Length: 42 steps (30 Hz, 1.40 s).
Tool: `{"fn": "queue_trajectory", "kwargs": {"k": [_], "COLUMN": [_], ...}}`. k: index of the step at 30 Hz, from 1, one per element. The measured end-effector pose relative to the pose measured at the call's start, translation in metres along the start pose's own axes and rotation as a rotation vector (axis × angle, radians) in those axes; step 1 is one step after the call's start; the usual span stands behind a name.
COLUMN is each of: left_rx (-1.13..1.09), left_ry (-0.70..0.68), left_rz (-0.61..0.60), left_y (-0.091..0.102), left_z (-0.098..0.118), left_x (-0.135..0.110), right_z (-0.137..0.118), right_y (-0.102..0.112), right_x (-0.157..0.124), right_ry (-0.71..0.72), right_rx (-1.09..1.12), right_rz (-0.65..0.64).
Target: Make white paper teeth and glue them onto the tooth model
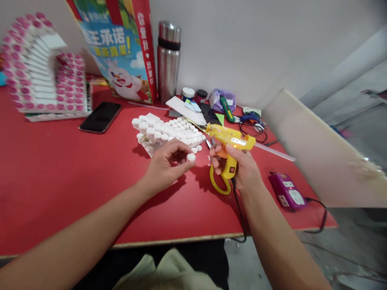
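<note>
Glue gun [230, 141] is gripped by its handle in the right hand [242, 169], closed around it; hot at the nozzle, probably. Small white cap [191, 157], light and rigid, is pinched in left-hand fingertips [184, 155] above the red surface [60, 177], near the white cap cluster [166, 133].

On the table [54, 177], the cluster of bottle caps [167, 133] lies centre, the phone [100, 117] to its left, the thermos flask [168, 60] behind it. The glue gun [231, 141] sits right of the cluster (scissors [218, 182] below it); the power strip [287, 196] lies farther right, near the table edge.
</note>
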<state>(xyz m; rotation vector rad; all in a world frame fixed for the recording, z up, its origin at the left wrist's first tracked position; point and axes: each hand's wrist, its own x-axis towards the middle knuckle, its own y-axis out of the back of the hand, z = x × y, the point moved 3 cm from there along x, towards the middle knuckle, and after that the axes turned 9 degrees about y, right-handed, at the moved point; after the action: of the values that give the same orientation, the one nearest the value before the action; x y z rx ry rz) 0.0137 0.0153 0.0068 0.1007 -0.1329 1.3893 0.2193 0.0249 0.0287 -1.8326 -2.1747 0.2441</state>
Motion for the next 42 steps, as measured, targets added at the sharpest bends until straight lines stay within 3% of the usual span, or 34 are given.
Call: {"fn": "queue_trajectory", "kwargs": {"k": [7,11,15,19,26,42], "left_rx": [-0.318,-0.537,-0.753,-0.890,-0.914,-0.952], "left_ry": [0.423,0.578,0.703,0.733,0.772,0.771], "left_rz": [-0.071,-0.138,-0.081,-0.063,-0.026,-0.040], "left_y": [-0.009,-0.009,-0.006,-0.007,-0.009,-0.009], "left_z": [-0.013,-0.017,-0.021,-0.021,-0.020,-0.019], "left_x": [-0.003,-0.004,0.000,0.002,0.004,0.004], "right_z": [0.003,0.004,0.005,0.007,0.008,0.014], "right_y": [0.023,0.027,0.025,0.020,0.011,0.012], "right_x": [-0.011,-0.017,-0.025,-0.028,-0.030,-0.030], "right_ry": [0.149,0.154,0.102,0.076,0.081,0.047], "right_rx": [-0.011,-0.043,-0.080,-0.077,-0.205,-0.308], "right_rz": [0.138,0.121,0.079,-0.015,-0.169,-0.145]}}
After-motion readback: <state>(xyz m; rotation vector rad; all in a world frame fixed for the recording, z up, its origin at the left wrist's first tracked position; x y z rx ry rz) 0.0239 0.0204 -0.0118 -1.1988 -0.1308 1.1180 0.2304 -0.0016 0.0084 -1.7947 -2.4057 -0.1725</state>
